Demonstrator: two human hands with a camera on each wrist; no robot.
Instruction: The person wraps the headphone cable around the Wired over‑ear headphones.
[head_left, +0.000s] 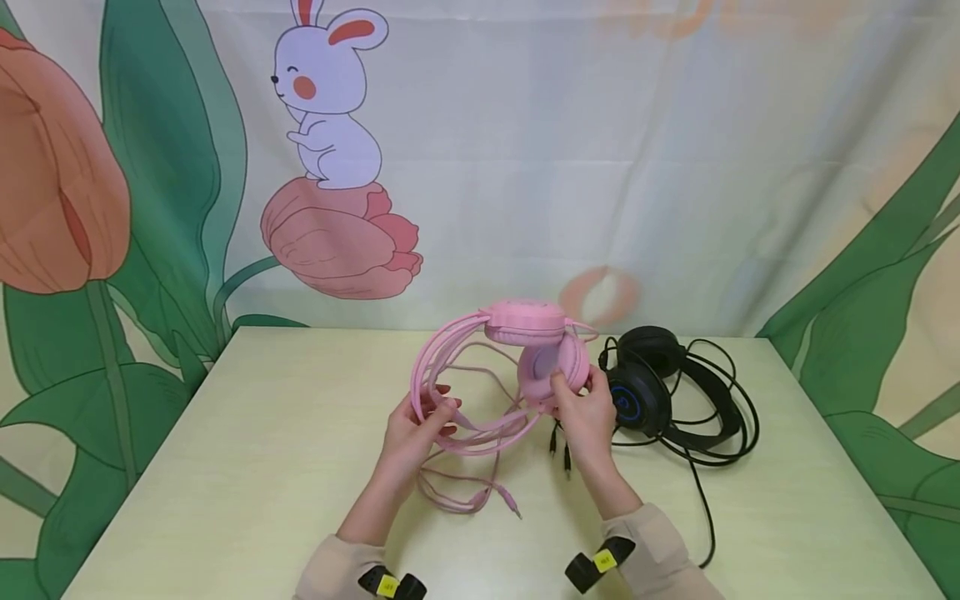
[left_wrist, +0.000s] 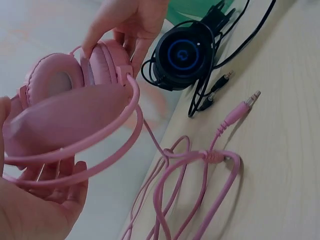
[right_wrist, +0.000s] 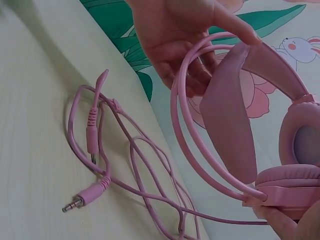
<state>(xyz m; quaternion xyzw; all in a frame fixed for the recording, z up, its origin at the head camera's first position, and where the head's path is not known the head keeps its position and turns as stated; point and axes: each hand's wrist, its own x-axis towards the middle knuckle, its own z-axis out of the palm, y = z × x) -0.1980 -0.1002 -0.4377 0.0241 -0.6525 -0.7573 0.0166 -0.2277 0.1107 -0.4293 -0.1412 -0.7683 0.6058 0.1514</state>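
Note:
Both hands hold a pair of pink headphones (head_left: 528,321) above the table, turned on its side with the headband toward the left. My left hand (head_left: 412,429) grips the headband and its thin outer hoops, thumb on the near side. In the right wrist view, fingers of the left hand (right_wrist: 182,40) curl behind the hoops. My right hand (head_left: 587,417) holds the nearer ear cup (head_left: 572,362) between thumb and fingers. From the headphones a pink cable (head_left: 450,504) trails down onto the table, its metal-tipped plugs (left_wrist: 237,112) lying loose.
Black headphones (head_left: 648,404) with a blue ring on the ear cup lie on the table to the right, partly behind my right hand. Their black cable (head_left: 705,508) runs toward the front, and small black plugs (head_left: 567,462) lie beside them. A printed curtain (head_left: 525,167) hangs behind the table.

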